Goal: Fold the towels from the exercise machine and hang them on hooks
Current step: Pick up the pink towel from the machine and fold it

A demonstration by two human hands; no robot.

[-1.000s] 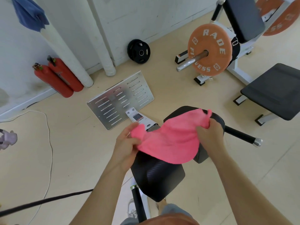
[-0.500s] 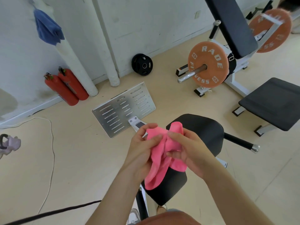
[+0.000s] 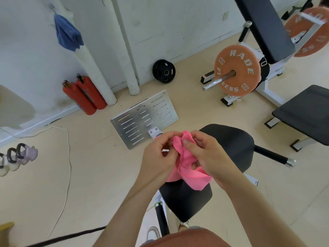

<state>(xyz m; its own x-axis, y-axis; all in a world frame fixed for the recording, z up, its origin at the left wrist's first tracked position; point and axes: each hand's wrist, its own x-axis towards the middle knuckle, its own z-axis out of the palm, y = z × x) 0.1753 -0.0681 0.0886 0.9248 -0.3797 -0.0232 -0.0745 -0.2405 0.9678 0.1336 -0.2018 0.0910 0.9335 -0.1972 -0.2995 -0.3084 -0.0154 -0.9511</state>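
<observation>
My left grip [image 3: 156, 157] and right grip [image 3: 208, 155] both pinch the pink towel [image 3: 194, 179], bunched above the seat [image 3: 231, 141]. Blue towel [image 3: 67, 36] hangs far left of the seat.

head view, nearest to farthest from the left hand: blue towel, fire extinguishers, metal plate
1. metal plate, on the floor just ahead of the left hand
2. fire extinguishers, by the wall, farther left
3. blue towel, hanging high on the wall

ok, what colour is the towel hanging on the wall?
The hanging towel is blue. It shows best at the upper left of the head view.
</observation>
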